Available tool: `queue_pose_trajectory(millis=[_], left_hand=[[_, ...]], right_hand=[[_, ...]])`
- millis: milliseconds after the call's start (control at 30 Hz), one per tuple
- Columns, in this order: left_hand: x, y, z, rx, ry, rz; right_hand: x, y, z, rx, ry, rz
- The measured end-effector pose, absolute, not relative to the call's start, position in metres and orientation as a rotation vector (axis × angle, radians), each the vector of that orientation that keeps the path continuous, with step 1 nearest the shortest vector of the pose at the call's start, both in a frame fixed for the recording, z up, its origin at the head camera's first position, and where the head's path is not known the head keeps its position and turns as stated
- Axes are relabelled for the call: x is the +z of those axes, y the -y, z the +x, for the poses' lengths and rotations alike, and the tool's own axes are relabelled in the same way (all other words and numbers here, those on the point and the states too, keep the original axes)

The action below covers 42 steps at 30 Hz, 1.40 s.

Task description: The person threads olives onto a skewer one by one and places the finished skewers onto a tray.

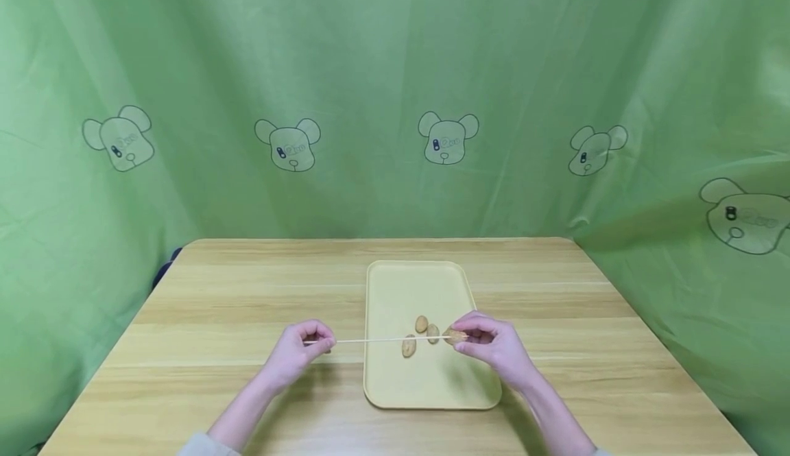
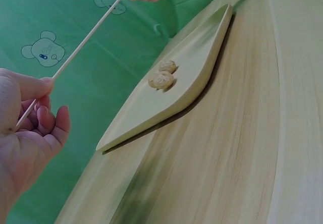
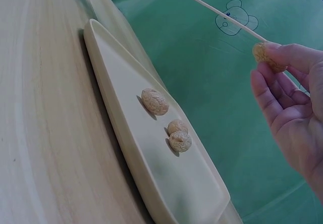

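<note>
My left hand (image 1: 299, 350) pinches one end of a thin wooden skewer (image 1: 389, 339), which runs almost level above the tray. At its other end, my right hand (image 1: 496, 345) holds a wrinkled, golden-brown oval piece (image 3: 266, 57) between thumb and fingers. The skewer meets this piece; how far it goes in I cannot tell. Three similar brown oval pieces (image 1: 409, 346) lie close together on a pale yellow tray (image 1: 420, 387), below the skewer. In the left wrist view, some of these pieces (image 2: 161, 80) overlap.
Under the tray is a light wood-grain table (image 1: 247, 291). A green curtain (image 1: 370, 65) printed with bear heads hangs behind the table and along its sides. The tray has a low raised rim (image 3: 121, 118).
</note>
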<state>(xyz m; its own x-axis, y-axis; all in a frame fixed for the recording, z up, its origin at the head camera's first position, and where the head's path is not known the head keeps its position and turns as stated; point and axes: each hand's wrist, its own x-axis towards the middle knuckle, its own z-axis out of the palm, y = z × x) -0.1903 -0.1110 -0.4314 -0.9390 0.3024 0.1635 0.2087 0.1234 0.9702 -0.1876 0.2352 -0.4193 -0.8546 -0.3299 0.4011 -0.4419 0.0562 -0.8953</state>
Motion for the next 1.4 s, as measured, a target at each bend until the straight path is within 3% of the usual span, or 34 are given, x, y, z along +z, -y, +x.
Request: queue_pose_trajectory(millis=[467, 833, 1400], left_hand=[[-0.423, 0.108, -0.193, 1.992, -2.269, 0.480], [-0.423, 0.109, -0.192, 1.983, -2.271, 0.536], [-0.423, 0.106, -0.185, 1.965, -2.283, 0.514]], right_hand=[[-0.419, -0.235, -0.183, 2.205, 2.121, 0.721], [-0.422, -0.229, -0.184, 2.436, 1.793, 0.892], [-0.422, -0.224, -0.177, 2.469, 1.742, 0.898]])
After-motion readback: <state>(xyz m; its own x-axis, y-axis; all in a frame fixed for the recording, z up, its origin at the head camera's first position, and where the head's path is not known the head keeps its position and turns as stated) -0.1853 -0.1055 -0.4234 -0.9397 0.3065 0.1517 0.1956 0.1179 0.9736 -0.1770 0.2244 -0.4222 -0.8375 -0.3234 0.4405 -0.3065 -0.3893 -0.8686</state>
